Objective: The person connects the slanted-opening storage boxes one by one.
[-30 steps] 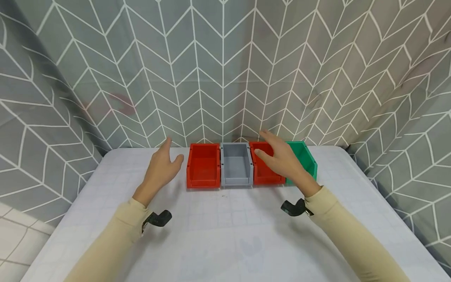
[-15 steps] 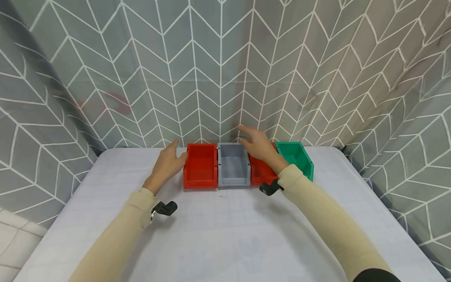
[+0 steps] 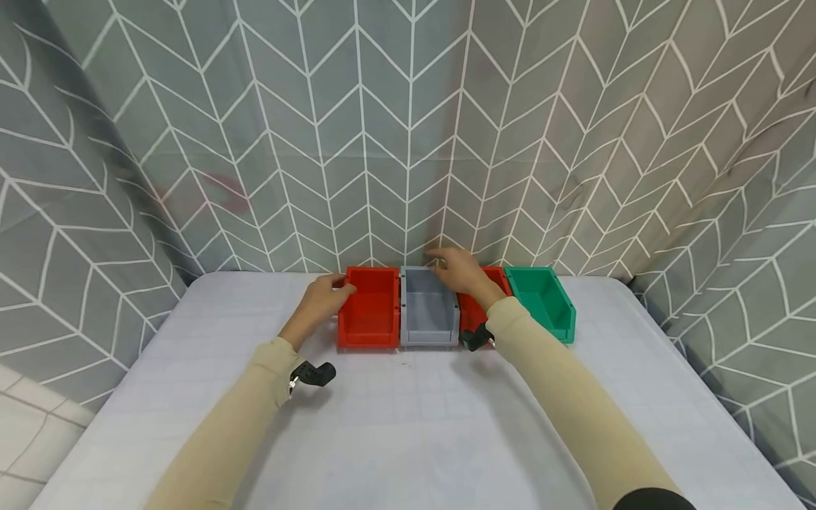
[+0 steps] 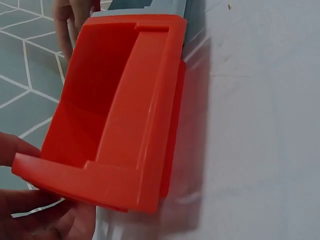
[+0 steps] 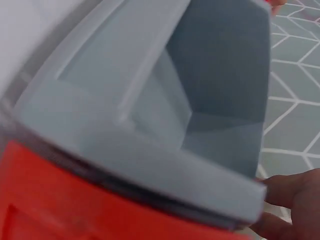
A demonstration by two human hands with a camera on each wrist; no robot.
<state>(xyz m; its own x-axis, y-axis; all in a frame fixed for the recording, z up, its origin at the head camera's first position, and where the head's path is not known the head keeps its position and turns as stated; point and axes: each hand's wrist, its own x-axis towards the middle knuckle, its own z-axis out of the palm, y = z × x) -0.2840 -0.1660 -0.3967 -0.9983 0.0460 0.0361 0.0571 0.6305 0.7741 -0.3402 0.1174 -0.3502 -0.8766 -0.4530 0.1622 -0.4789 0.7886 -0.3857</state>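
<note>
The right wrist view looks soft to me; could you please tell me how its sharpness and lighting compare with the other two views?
Right wrist view: the grey bin fills the frame at close range and is blurred, edges smeared. Left wrist view: the red bin is sharper, casting a soft shadow on the white table. Head view: evenly lit, in focus, no glare, faint shadows under the forearms.

Second red bin (image 3: 473, 316): largely hidden behind the right hand (image 3: 460, 271) and sleeve.
Grey bin (image 5: 165, 115): blurred, cropped in right wrist view.
Left hand (image 4: 35, 210): mostly cut off by left wrist view's edge.
</note>
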